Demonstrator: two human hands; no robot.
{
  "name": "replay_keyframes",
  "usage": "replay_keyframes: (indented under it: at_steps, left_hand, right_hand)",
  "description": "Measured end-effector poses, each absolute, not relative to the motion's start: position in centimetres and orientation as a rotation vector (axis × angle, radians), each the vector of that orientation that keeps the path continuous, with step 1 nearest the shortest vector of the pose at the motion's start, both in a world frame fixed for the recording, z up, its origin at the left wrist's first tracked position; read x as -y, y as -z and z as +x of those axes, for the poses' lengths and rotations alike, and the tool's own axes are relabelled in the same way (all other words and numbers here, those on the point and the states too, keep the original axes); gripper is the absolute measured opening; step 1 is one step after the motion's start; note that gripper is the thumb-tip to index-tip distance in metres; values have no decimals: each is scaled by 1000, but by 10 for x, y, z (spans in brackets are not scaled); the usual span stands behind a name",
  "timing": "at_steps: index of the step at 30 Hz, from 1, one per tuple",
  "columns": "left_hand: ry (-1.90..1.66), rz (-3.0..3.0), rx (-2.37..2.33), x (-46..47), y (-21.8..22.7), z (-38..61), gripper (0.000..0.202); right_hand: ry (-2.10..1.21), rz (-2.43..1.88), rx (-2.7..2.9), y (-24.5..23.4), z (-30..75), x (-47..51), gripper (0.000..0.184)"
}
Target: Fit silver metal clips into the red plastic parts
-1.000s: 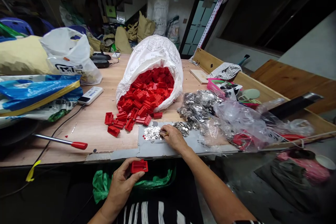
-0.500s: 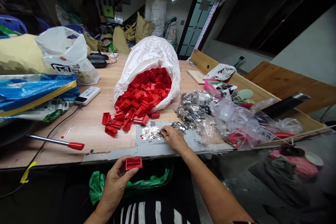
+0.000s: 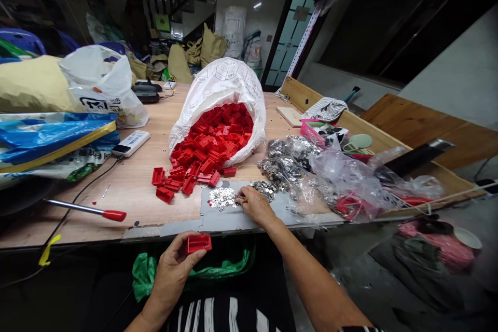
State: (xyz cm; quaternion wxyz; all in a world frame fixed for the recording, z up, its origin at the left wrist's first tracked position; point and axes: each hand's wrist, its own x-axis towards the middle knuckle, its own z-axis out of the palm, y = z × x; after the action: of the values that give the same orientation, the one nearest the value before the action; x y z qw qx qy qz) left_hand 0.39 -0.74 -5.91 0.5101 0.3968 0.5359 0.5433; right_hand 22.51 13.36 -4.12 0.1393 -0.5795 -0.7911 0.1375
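Red box point(image 3: 198, 243) pinched between left fingers point(image 3: 194, 258), right fingers point(image 3: 246, 193) at silver pieces point(image 3: 222, 198), their hold unclear

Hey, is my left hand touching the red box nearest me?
Touching: the head view shows your left hand gripping the red box at its left end.

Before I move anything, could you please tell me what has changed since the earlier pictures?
Little visibly changed: the view shifted slightly, and nothing was clearly let go. Whether the right hand has taken up a piece is too small to tell. It remains at the silver pieces; the left hand still holds the red box, and the white sack stayed put.
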Motion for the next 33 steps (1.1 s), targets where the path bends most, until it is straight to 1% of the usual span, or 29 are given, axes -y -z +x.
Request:
replay_keyframes:
  at_steps: [3,7,15,24,26,30,33]
  left_hand:
    - [-1327,931,-1295,7,57,4,33]
    - [-1267,953,-1290,3,56,0,34]
    - [-1288,902,-1300,-8,59,-7,38]
    - [-1308,826,-1225,-19,49,-2,37]
    - [-1320,839,-1193,-21,45,0,36]
    - [-1326,881,-1137,-25,40,3,33]
    - [-1291,896,-1091,-25,39,5,33]
  right_hand:
    - [-399,-1665,2258,43,228,-133,0]
    - [-424,-1643,2221,44,231,-133,2]
    - [-546,-1493,2255,43,239,-133,15]
    - [-615,-1482,2121,32,232,-123,10]
    - [-764,-1397,2054,26,223,-115,9]
    - [-1231,-1089,1769,19,197,-94,7]
    - [-1410,-970,1661,20,181,-82,10]
